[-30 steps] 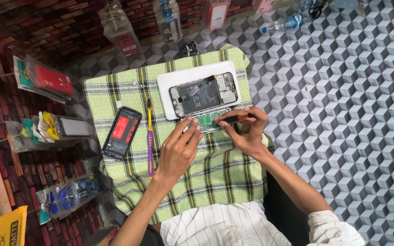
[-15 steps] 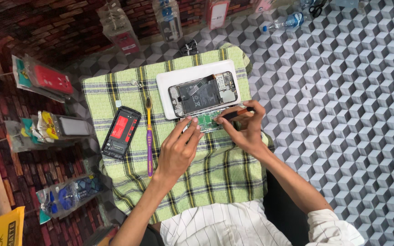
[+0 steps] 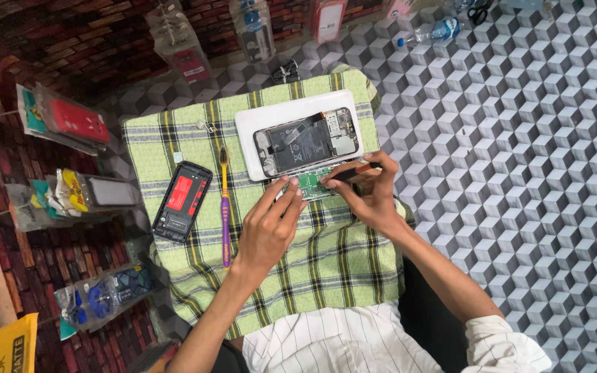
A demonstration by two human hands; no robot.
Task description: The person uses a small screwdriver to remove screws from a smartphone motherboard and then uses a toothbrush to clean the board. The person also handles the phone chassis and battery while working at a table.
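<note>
Grey cube-patterned floor (image 3: 519, 173), brick-patterned wall (image 3: 70, 41) hung with packaged phone cases (image 3: 63, 121), evenly lit

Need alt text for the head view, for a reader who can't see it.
A person's left hand steadies a small green circuit board while the right hand holds a dark tool to it. An opened phone lies on a white tray over a green checked cloth.
</note>
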